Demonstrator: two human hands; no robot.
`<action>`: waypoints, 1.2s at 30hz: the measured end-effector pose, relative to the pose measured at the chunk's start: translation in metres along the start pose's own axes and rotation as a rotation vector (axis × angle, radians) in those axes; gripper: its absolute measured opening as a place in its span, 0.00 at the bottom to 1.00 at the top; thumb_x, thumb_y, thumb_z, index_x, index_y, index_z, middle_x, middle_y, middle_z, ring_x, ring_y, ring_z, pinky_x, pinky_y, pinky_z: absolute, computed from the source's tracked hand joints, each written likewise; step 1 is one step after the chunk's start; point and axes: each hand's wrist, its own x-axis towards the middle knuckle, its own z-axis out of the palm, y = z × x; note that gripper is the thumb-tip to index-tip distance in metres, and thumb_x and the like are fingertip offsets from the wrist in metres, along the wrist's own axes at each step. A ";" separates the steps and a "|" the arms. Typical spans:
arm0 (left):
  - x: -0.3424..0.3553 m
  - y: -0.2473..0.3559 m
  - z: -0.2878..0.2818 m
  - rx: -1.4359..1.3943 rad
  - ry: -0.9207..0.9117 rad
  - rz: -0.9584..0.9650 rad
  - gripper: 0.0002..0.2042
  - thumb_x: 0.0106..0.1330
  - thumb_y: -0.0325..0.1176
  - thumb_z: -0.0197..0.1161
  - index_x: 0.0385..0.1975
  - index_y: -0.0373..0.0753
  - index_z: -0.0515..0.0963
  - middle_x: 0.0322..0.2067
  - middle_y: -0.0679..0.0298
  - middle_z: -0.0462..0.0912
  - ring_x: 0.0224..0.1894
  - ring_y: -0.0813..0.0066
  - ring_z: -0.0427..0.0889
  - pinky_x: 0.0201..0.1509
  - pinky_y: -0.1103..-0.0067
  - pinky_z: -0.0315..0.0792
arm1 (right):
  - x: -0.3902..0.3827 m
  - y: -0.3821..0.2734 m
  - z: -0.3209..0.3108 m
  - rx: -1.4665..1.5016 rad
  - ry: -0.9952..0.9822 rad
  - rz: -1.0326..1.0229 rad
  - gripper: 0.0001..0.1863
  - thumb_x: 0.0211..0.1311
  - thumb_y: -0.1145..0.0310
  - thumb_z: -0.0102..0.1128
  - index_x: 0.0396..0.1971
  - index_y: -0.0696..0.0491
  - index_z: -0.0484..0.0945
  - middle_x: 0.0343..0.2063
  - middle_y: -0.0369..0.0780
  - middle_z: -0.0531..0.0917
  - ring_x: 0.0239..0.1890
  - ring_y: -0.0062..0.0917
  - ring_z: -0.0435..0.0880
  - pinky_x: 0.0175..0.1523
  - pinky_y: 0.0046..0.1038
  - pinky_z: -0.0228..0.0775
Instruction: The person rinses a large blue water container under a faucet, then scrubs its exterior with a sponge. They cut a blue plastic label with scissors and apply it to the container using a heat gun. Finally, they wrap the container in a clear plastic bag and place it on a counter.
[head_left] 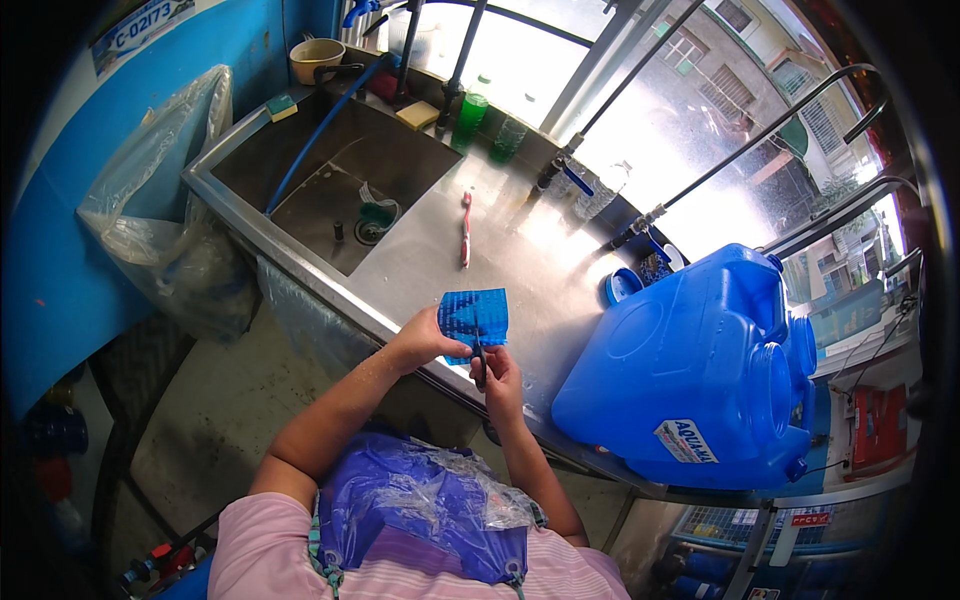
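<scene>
My left hand (420, 342) pinches the left edge of a shiny blue sheet (492, 308) with small print on it, held over the front edge of the steel counter. In my right hand (502, 382) is a pair of scissors (481, 370) with dark handles. Their blades point away from me and lie against the sheet; whether they are closed on it I cannot tell. Beyond the sheet, a red and white toothbrush (466, 230) lies on the counter (400, 265).
A big blue water container (660, 370) with an uncapped mouth stands on the right, a blue cap (622, 287) behind it. To the left is a steel sink (300, 190) with a blue hose (320, 135). Bottles (469, 118), sponges (418, 115) and taps line the back. A clear plastic bag (165, 200) hangs left.
</scene>
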 end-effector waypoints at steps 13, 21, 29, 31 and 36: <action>-0.002 -0.003 0.003 0.060 0.025 0.017 0.24 0.44 0.26 0.73 0.45 0.35 0.77 0.38 0.65 0.83 0.39 0.79 0.81 0.48 0.79 0.75 | 0.003 0.003 -0.005 0.020 -0.008 0.007 0.18 0.62 0.58 0.64 0.44 0.54 0.74 0.23 0.29 0.76 0.21 0.08 0.67 0.24 0.14 0.53; 0.000 -0.004 0.005 0.198 0.018 0.033 0.30 0.43 0.30 0.77 0.50 0.33 0.75 0.39 0.62 0.83 0.41 0.78 0.81 0.49 0.79 0.74 | 0.004 0.006 -0.007 0.015 -0.004 -0.023 0.20 0.60 0.57 0.67 0.44 0.54 0.75 0.27 0.28 0.78 0.22 0.08 0.69 0.26 0.13 0.55; 0.000 -0.003 0.008 0.493 0.057 0.118 0.42 0.41 0.34 0.72 0.64 0.39 0.66 0.43 0.54 0.82 0.44 0.67 0.82 0.50 0.75 0.74 | 0.006 0.006 -0.006 0.079 0.038 0.013 0.19 0.61 0.59 0.67 0.45 0.55 0.75 0.27 0.28 0.77 0.22 0.07 0.68 0.26 0.13 0.55; 0.002 -0.004 0.009 0.481 0.066 0.150 0.42 0.41 0.35 0.72 0.64 0.39 0.66 0.44 0.53 0.82 0.45 0.65 0.82 0.51 0.74 0.73 | 0.006 0.006 -0.005 0.075 0.034 0.022 0.19 0.61 0.59 0.66 0.45 0.55 0.75 0.26 0.27 0.77 0.21 0.07 0.67 0.25 0.13 0.54; 0.006 -0.015 0.007 0.451 0.064 0.164 0.43 0.42 0.37 0.75 0.64 0.38 0.66 0.45 0.55 0.82 0.46 0.69 0.81 0.52 0.74 0.73 | 0.006 0.004 -0.003 0.099 0.052 0.020 0.19 0.61 0.58 0.67 0.43 0.55 0.74 0.24 0.28 0.75 0.20 0.07 0.65 0.24 0.14 0.53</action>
